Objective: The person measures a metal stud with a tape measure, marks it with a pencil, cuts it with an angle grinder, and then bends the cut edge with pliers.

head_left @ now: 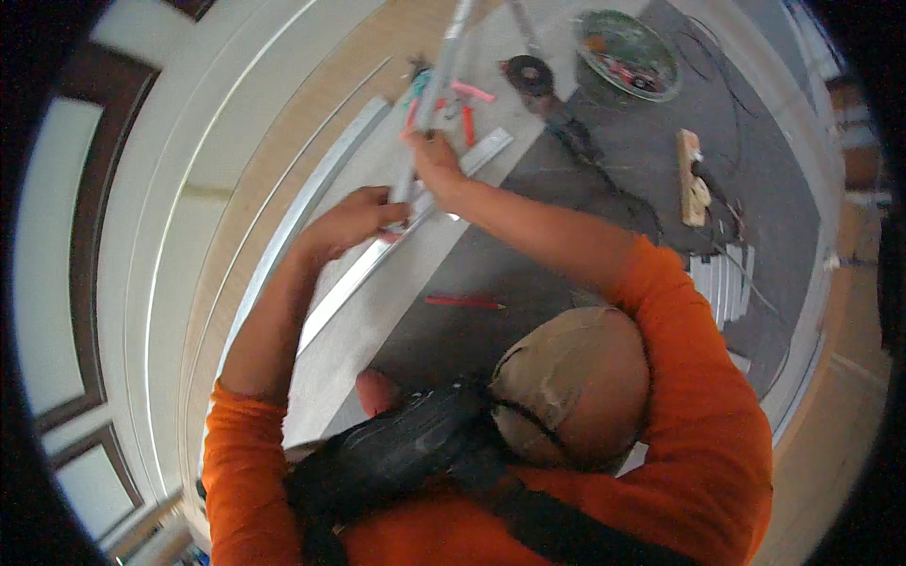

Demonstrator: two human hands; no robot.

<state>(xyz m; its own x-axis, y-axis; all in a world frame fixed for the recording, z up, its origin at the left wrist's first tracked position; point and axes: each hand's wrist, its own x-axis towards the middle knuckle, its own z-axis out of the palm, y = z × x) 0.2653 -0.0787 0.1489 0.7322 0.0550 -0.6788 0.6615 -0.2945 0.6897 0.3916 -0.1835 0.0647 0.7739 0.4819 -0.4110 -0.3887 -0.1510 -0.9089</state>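
A long, narrow metal strip [444, 75] rises from between my hands toward the far edge of the view, slightly blurred. My right hand [436, 165] is closed round it, a little farther out than the left. My left hand [354, 222] has its fingers wrapped on the strip's near end. Under both hands a silvery metal profile [344, 292] lies slantwise on a light grey sheet [396, 278]. Just beyond the right hand are a tool with red-orange handles [468, 124] and a teal item [421, 83] whose kind I cannot make out.
A second metal profile [316, 189] and a thin rod [283, 179] lie left. Farther off are a black tool with a round head [528, 75] and a green tub [628, 57] of small items. Right are a power strip [691, 179] and grey slats [722, 283]; a red pencil [462, 302] lies nearer.
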